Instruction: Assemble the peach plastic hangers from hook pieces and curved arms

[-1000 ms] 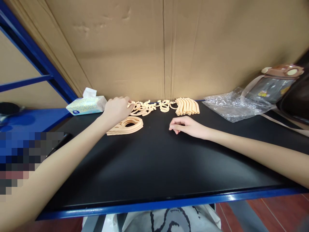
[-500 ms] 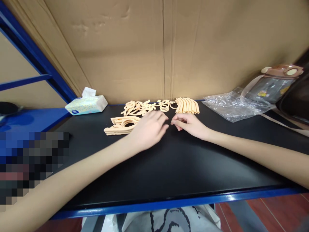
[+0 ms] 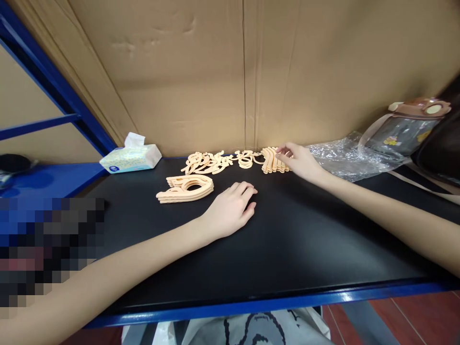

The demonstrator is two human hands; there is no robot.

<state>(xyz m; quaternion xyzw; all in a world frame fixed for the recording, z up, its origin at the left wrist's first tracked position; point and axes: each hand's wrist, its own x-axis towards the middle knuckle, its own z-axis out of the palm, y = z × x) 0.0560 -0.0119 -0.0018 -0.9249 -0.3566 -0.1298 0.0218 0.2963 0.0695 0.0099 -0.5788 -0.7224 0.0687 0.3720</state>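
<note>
My left hand (image 3: 232,208) rests low over the black table, its fingers stretched forward and nothing in them. To its left lies a stack of beige curved pieces (image 3: 185,194), which look like folded travel hangers. My right hand (image 3: 298,160) is at the right end of a row of beige curved arms (image 3: 270,160), fingers apart and touching or just above them. It covers part of the row. Between the stack and the row, farther back, lies a loose pile of beige hooks and curved parts (image 3: 208,163), with several more hook pieces (image 3: 245,159) beside it.
A tissue pack (image 3: 131,158) stands at the back left. Clear plastic wrap (image 3: 338,155) and a strapped water bottle (image 3: 402,129) are at the right. A cardboard wall (image 3: 179,86) closes off the back. The black table (image 3: 287,249) has a blue front edge.
My right hand has moved right and back, from the middle to the row of curved arms. My left hand has drawn slightly nearer and right, uncovering the stack.
</note>
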